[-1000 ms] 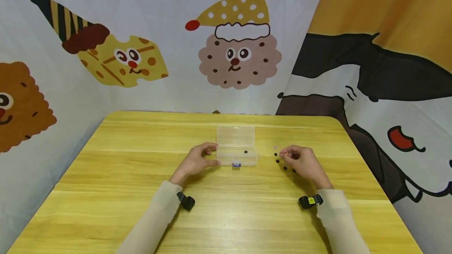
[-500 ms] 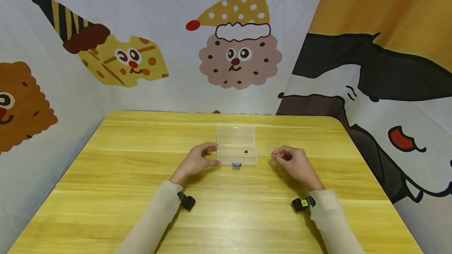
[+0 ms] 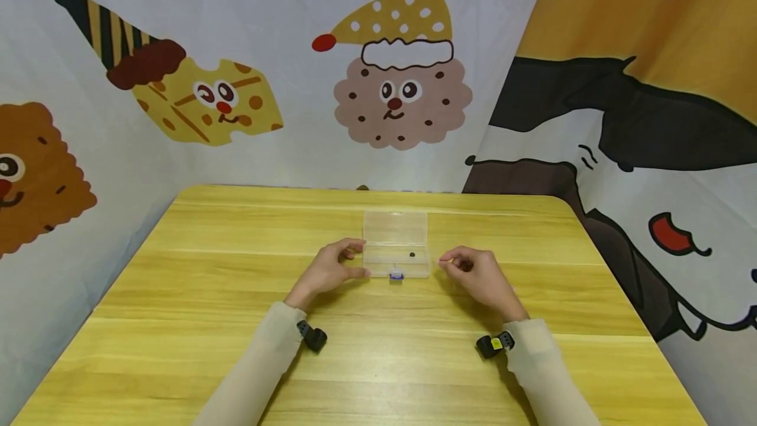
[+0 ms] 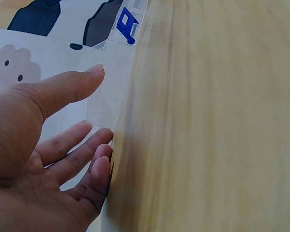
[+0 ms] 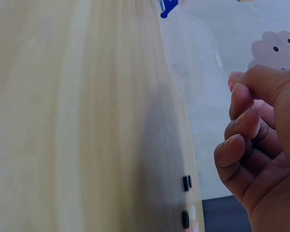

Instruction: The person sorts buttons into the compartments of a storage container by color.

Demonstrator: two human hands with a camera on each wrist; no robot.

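A clear plastic box point(image 3: 378, 269) with a blue latch point(image 3: 396, 276) lies on the table, its lid point(image 3: 395, 227) laid back. Inside sits one small black disc point(image 3: 412, 254). My left hand point(image 3: 331, 266) rests at the box's left side, thumb near the front corner and fingertips by the hinge. To the right of the box, my right hand point(image 3: 478, 278) pinches a tiny piece between thumb and index finger. Only a pink speck point(image 5: 230, 86) of it shows in the right wrist view; the fingers hide the rest.
In the right wrist view, small black pieces point(image 5: 186, 183) lie on the table point(image 5: 101, 145) with pinkish bits beside them; in the head view the right hand covers that spot. A printed cloth point(image 3: 236, 163) hangs behind the table's far edge.
My right hand has moved left toward the box with its fingertips pinched, and now covers the row of small pieces in the head view. The left hand and box stay put.
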